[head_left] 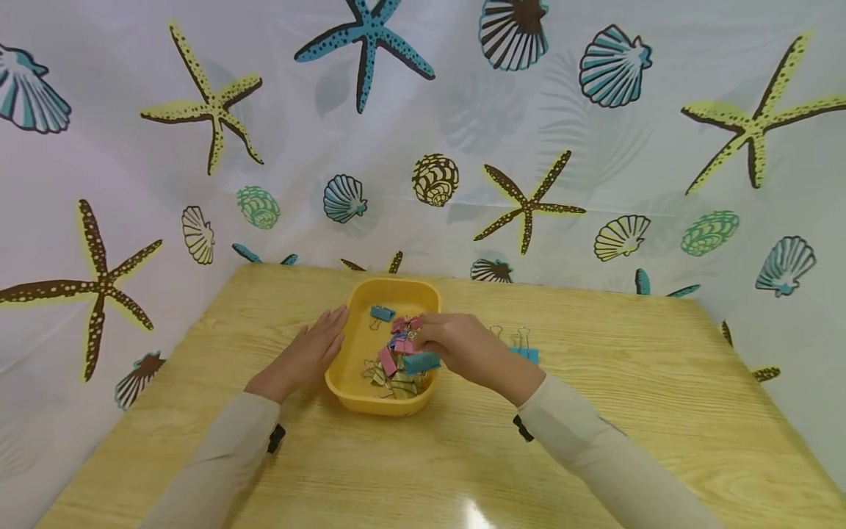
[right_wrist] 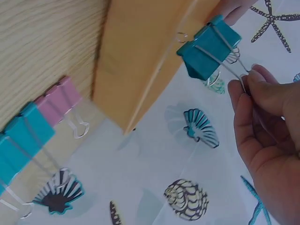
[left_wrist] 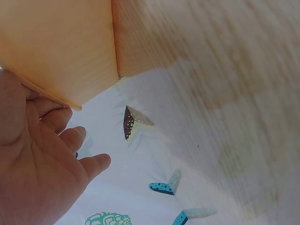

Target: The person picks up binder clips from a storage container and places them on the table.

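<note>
A yellow plastic bin (head_left: 383, 405) holds several binder clips: pink ones (head_left: 387, 360), gold ones (head_left: 402, 386) and a blue one (head_left: 382, 314). My left hand (head_left: 305, 354) lies along the bin's left side, its extended fingers at the rim (left_wrist: 70, 107). Over the bin's right side, my right hand (head_left: 465, 351) pinches a teal binder clip (right_wrist: 211, 49) by the end of its wire handle between thumb and fingertips. The clip's body hangs beyond the fingers, close to the bin's right wall (right_wrist: 140, 61) in the right wrist view.
To the right of the bin, teal binder clips (right_wrist: 29, 127) and a pink binder clip (right_wrist: 58, 101) stand in a row on the wooden table (head_left: 628, 382). In the head view my right hand hides part of that row. A shell-and-starfish printed cloth (head_left: 410, 242) hangs behind the table.
</note>
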`<state>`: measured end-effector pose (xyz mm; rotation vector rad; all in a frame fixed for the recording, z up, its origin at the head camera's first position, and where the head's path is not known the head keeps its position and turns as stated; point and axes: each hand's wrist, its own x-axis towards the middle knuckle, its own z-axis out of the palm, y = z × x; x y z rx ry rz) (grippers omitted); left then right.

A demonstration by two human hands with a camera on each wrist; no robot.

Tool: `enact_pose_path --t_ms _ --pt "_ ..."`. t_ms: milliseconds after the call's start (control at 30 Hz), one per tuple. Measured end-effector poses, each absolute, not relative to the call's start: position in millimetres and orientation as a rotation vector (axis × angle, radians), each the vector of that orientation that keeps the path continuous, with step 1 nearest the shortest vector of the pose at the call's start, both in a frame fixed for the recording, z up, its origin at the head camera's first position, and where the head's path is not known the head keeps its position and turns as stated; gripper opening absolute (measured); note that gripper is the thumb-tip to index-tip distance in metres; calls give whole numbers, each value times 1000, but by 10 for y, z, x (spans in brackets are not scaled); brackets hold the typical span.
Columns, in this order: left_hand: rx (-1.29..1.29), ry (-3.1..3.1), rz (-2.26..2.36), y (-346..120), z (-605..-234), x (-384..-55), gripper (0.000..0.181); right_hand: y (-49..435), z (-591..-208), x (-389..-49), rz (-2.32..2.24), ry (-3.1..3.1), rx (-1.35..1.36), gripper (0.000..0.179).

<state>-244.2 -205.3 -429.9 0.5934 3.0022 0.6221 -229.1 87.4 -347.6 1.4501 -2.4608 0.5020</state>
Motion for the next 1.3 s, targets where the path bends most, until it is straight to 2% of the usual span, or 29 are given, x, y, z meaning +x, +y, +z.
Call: enact_pose_path --t_ms 467,1300 --pt "589 3008 615 -2035 -4312 -2444 53 1445 -3645 -2265 593 -2460 1255 8" --pt "591 2999 645 -2043 -4302 -2425 53 2419 -3928 -2240 551 -2710 902 16"
